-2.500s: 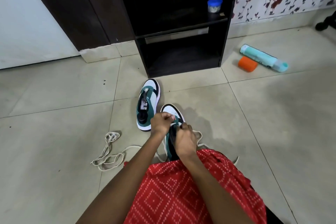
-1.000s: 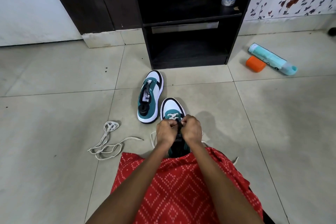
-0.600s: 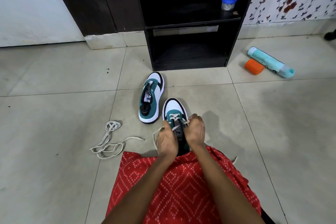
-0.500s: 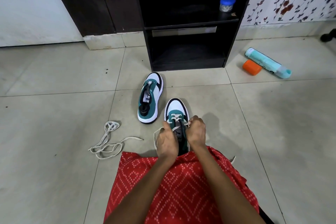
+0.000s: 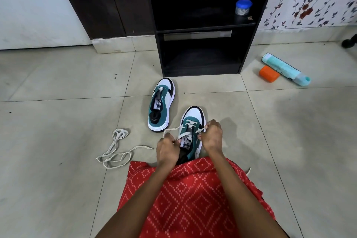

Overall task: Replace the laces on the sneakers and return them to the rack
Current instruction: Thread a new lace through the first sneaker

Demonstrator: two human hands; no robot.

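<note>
Pinching the cream lace (image 5: 190, 123) on either side of the near sneaker (image 5: 193, 114), the left hand (image 5: 167, 150) and right hand (image 5: 211, 137) seemingly hold it taut.

The sneakers (image 5: 161, 104) are teal, white, black; lace (image 5: 170, 129) cream; garment (image 5: 193, 199) red with white dotted diamonds.
</note>
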